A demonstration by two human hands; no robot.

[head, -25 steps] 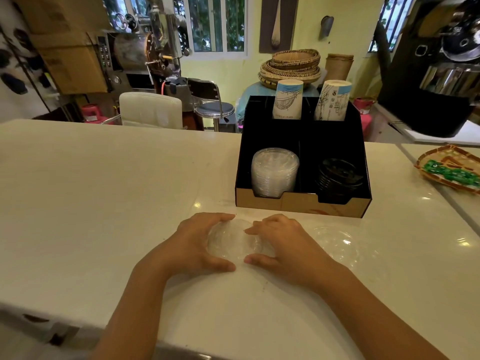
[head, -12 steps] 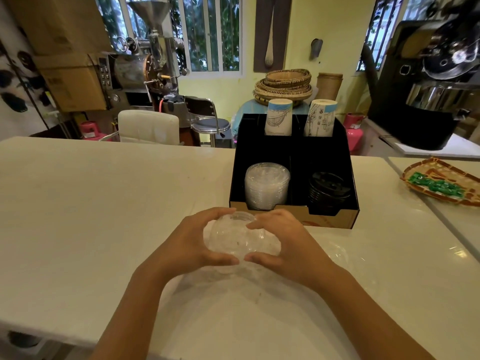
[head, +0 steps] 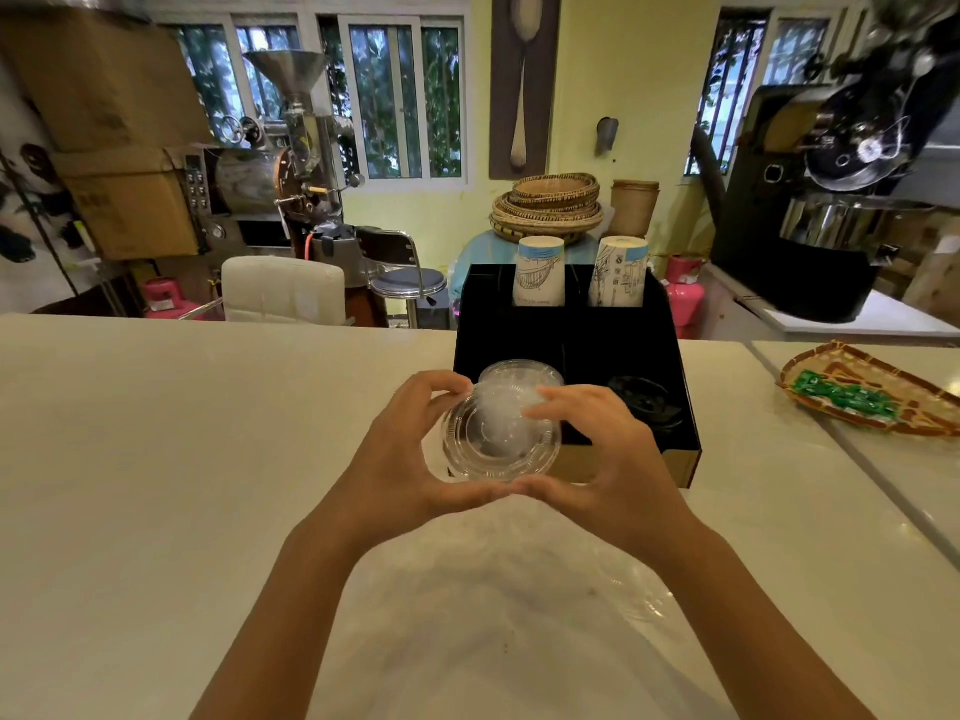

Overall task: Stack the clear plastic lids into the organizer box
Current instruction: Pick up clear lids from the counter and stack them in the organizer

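Worktop [head: 156, 459]: a pale, wide surface; it carries the box, and one more clear lid lies flat on it near my right forearm, faint to see.
Organizer box [head: 680, 407]: black with a brown front edge, it stands straight ahead of my hands, touching the worktop.
Stack in the box [head: 519, 370]: clear lids already piled in the front left compartment; dark lids sit in the front right one.
Held lids [head: 498, 439]: a small pile of clear lids, raised off the worktop, round face tilted toward me, just in front of the box's front edge.
Left hand [head: 400, 454]: curled half closed around the left rim of the held lids, thumb below.
Right hand [head: 608, 459]: the same on the right rim; both thumbs almost meet under the pile.
Key relation: I judge the stack lies directly beyond and slightly above the held lids, so the move is forward and over the front edge, then down; both hands are equally near.
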